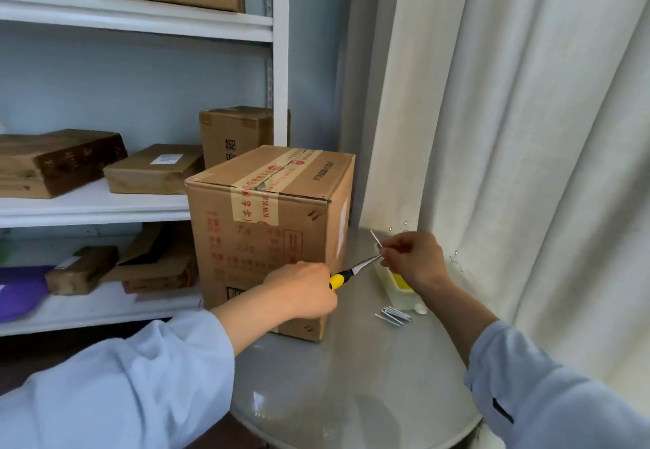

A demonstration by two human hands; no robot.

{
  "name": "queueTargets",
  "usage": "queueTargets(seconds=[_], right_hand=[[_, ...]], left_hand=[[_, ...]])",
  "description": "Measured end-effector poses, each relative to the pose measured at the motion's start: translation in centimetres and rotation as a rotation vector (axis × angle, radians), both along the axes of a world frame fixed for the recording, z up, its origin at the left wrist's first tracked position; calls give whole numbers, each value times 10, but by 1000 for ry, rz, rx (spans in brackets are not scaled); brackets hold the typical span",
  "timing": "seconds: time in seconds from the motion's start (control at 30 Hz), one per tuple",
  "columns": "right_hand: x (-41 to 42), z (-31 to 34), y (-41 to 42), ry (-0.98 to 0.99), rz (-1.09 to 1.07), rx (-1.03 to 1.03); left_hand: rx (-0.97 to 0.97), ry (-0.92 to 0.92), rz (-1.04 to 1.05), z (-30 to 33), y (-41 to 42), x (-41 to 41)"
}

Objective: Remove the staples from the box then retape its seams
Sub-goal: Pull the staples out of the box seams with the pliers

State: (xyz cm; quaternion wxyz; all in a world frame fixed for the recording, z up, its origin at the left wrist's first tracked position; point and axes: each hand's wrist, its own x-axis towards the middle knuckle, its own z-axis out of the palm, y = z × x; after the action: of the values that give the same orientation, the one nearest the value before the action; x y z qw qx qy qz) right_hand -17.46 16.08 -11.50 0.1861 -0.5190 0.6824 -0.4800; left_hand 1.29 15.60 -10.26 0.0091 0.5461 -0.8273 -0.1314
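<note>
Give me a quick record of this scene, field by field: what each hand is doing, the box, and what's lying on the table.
left hand: grips yellow-handled screwdriver, tip toward the right hand
right hand: pinches a pulled staple
box: upright on round table, top seam tape split
staples left in box: some visible on the front face
pulled staples: small pile on table, right of box

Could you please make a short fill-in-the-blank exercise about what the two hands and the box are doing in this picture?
1. The left hand grips a tool with a ____ and black handle.
2. The right hand pinches a pulled ____.
3. The pile of staples lies on the ____, right of the cardboard box.
4. The top seam of the box is covered with printed ____.

Missing words: yellow; staple; table; tape
</note>
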Motion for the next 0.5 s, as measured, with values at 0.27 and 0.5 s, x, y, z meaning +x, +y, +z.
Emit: queueTargets(seconds=[0.27, 0.5], right_hand=[[-35, -82, 10, 157, -41, 404], [-45, -139, -2, 92, -63, 516]], left_hand=[[327, 45, 55, -68, -7, -34], [461, 122, 111, -91, -14, -50]])
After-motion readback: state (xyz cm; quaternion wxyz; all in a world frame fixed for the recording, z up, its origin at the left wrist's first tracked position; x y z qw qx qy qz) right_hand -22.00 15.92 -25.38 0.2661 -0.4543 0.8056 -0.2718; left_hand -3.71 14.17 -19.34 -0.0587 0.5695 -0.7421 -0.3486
